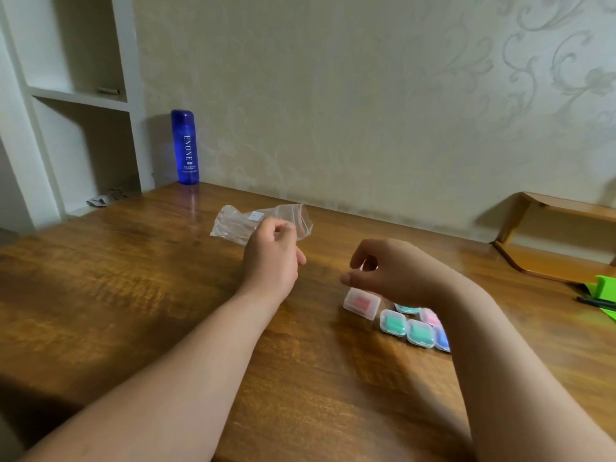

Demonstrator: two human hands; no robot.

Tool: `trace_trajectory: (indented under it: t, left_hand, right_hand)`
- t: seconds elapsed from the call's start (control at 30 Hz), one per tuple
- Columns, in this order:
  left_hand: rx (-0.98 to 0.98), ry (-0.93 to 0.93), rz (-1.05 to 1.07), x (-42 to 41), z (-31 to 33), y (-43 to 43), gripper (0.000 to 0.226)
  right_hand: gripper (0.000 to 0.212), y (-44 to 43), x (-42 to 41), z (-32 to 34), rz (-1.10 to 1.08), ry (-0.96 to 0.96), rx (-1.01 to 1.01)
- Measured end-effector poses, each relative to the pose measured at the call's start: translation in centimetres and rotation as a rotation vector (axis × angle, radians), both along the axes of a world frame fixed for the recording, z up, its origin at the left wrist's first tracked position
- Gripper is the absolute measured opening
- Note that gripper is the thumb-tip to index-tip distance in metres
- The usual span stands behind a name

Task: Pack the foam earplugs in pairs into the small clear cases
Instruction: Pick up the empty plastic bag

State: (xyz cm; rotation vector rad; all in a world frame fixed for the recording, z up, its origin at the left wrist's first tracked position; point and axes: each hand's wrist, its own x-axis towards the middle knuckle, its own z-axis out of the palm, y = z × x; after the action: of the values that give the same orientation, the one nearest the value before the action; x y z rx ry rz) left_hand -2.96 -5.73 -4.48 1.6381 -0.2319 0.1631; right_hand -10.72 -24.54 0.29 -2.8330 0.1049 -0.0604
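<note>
- a small clear case with red earplugs point(361, 302) lies on the wooden table point(133, 278), lid down, just below the right hand.
- beside it, toward the near right, sits a cluster of closed clear cases: two with green earplugs point(394, 323) point(420, 332), one with pink point(430, 316), one with blue point(442, 339), and another greenish one point(407, 308) behind them; the right forearm hides part of the cluster.
- the right hand point(396, 271) hovers over the red case, fingers curled downward, thumb and forefinger drawn close in a loose pinch; i cannot tell whether anything sits between them, and they appear clear of the case.
- the left hand point(271, 251) is further back and well apart from the cases, fingers curled in toward the palm, fingertips at the near edge of a clear zip bag point(246, 221); whether they actually pinch the bag is not clear.
- the zip bag lies crumpled on the table, with a red strip along its opening and a small white label.
- a blue bottle point(185, 146) marked "enone" stands upright at the back of the table against the wall.
- a green object point(600, 288) and a dark pen point(596, 301) lie at the right edge.
</note>
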Motion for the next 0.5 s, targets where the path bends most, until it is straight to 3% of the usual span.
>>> trace_trajectory:
  t: [0.17, 0.23, 0.43, 0.5]
  left_hand:
    - [-0.322, 0.23, 0.242, 1.6, 0.0, 0.8, 0.019]
    - [-0.415, 0.297, 0.278, 1.9, 0.0, 1.2, 0.019]
    - [-0.422, 0.322, 0.204, 0.5, -0.5, 1.8, 0.018]
    - [-0.436, 0.369, 0.199, 0.4, -0.2, 1.9, 0.02]
  right_hand:
    - [0.025, 1.9, 0.7, -1.9, -0.028, -0.117, 0.099]
    - [0.028, 3.2, 1.7, -2.3, -0.063, -0.175, 0.246]
    - [0.049, 7.1, 7.0, -3.0, -0.32, -0.174, 0.626]
    - [0.04, 7.6, 8.4, -3.2, -0.392, -0.15, 0.708]
